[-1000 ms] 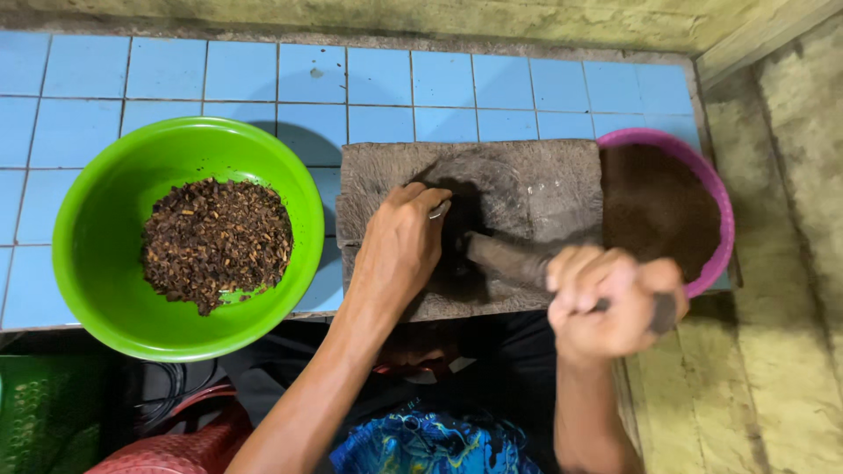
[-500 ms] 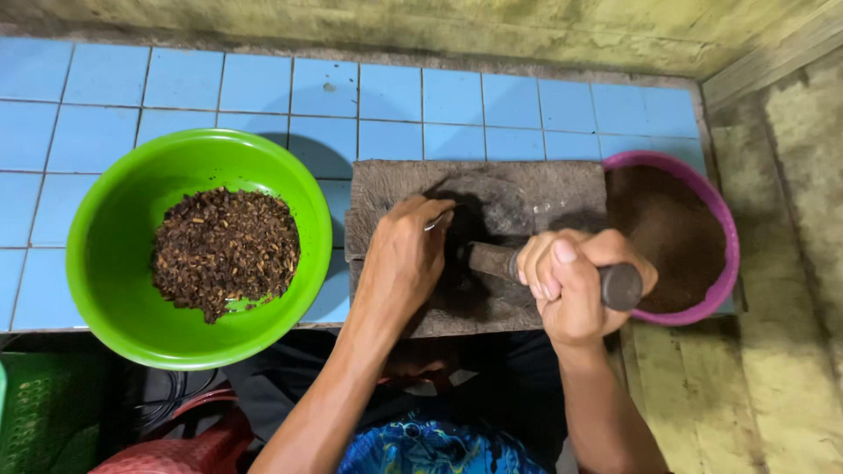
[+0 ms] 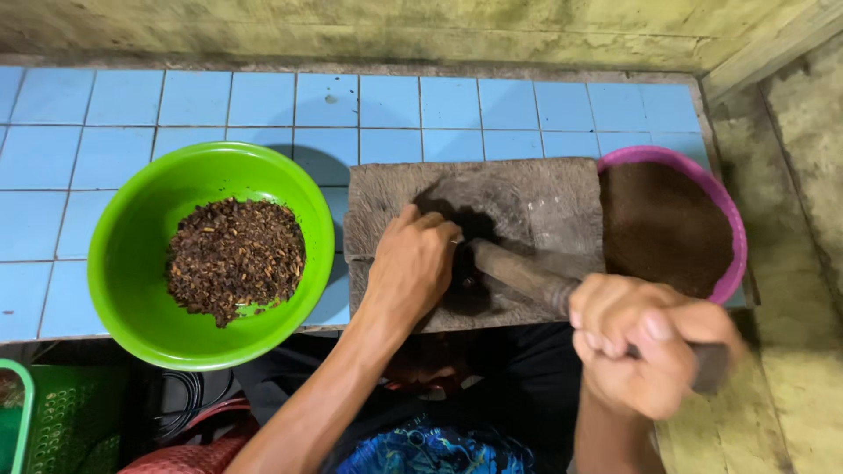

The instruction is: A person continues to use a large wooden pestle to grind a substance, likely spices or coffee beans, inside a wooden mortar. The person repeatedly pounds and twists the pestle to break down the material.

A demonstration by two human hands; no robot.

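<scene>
Closest to us, at the bottom of the view, we see a patterned blue cloth (image 3: pixel 435 455) over the lap, and to the left a green plastic basket (image 3: pixel 53 417) and a red basket (image 3: pixel 189 456) below the tabletop's edge.

Our right hand (image 3: pixel 650 351) is next, blurred, its fingers (image 3: pixel 615 320) clenched tightly around the near end of a dark, rod-shaped pestle (image 3: pixel 527 276). The pestle slants up and to the left from that grip, and its far tip rests in the dark hollow of the stone slab (image 3: pixel 536 202).

Our left hand (image 3: pixel 413 263) lies palm down on the slab, fingers bent and pressed to the stone just beside the pestle's tip; they hold nothing, only cupping the dark, ground material there. We cannot tell how much of it lies under the hand.

The grey slab rests flat on the blue-tiled tabletop (image 3: pixel 123 123). To its left, just beside it, is a bright green bowl (image 3: pixel 123 254) holding a heap of coarse, dark brown bits (image 3: pixel 235 256). To its right, touching the slab's edge, is a pink bowl (image 3: pixel 724 206) filled with fine brown powder (image 3: pixel 663 228).

Farthest off, behind the tiles, rises a stained yellowish wall (image 3: pixel 421 31).
</scene>
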